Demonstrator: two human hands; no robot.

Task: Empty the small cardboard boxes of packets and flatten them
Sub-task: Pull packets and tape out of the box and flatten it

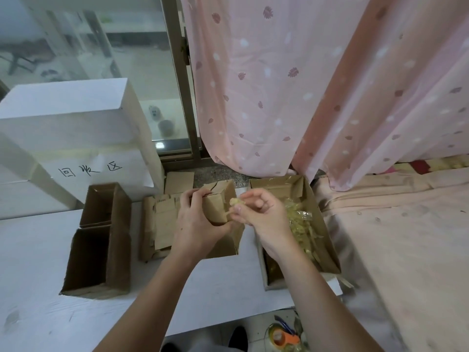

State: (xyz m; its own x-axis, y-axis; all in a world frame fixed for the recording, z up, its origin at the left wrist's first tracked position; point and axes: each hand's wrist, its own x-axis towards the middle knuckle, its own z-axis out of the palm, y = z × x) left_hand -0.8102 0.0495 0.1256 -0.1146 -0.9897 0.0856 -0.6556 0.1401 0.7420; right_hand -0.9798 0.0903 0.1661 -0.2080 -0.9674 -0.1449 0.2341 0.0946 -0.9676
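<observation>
Both forearms and hands (256, 214) are bare, no sleeves showing.

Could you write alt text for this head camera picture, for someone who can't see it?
Seen from above, a person's left hand holds a small cardboard box over a white table, while the right hand pinches a yellowish packet beside it. A box of clear packets sits right, two open boxes left.
</observation>
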